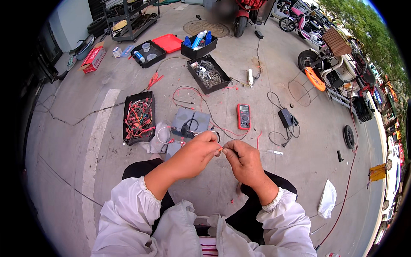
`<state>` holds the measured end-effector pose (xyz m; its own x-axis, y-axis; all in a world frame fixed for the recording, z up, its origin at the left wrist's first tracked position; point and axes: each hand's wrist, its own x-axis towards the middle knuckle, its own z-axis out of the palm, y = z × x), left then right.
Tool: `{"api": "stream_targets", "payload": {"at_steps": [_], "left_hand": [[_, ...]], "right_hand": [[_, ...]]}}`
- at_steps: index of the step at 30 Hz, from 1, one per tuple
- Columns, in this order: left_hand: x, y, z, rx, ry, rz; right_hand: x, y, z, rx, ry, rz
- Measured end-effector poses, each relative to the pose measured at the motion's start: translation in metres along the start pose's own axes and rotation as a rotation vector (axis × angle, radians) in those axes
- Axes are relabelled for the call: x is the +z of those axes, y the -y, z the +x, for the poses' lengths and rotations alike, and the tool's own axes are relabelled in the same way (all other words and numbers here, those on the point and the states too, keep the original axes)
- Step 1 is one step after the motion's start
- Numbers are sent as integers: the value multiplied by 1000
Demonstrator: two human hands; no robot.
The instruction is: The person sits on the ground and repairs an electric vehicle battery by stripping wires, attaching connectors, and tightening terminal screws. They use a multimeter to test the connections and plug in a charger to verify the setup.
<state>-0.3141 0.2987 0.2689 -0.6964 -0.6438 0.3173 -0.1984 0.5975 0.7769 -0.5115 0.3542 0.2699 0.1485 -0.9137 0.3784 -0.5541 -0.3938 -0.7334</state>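
Observation:
My left hand (pixel 195 156) and my right hand (pixel 244 165) meet in front of me, fingertips pinched round a small orange-red piece (pixel 220 149), possibly wire or a connector; its details are hidden. Just beyond them lie grey battery-like blocks (pixel 183 116) with black and white leads, partly behind my left hand. A red multimeter (pixel 244 116) rests on the concrete beyond my right hand. At the left, a black tray (pixel 151 103) holds a tangle of red and coloured wires, beside a crumpled plastic bag (pixel 155 141).
Black bins of small parts (pixel 208 88) and bottles (pixel 201 53) stand farther off, near a red lid (pixel 167 43) and cart (pixel 130 34). A charger (pixel 286 118), stool (pixel 314 78), scooters (pixel 338 64), loose wheel (pixel 348 137) and white bag (pixel 327 199) are on the right.

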Motion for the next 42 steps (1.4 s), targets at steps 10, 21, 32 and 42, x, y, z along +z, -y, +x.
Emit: {"api": "stream_targets", "payload": {"at_steps": [10,21,32,42], "left_hand": [[2,-3,-1,211,-111,400],[-10,2,0,-72,86,-84],[-19,5,-10,-58,167,-140],[-8,5,-17,30,22,177]], "right_hand": [[-19,-2,2,809,330,1044],[-12,7,7,-356,-1,-351],[1,4,9,-449,-7,-415],[24,1,-2,70,21,134]]}}
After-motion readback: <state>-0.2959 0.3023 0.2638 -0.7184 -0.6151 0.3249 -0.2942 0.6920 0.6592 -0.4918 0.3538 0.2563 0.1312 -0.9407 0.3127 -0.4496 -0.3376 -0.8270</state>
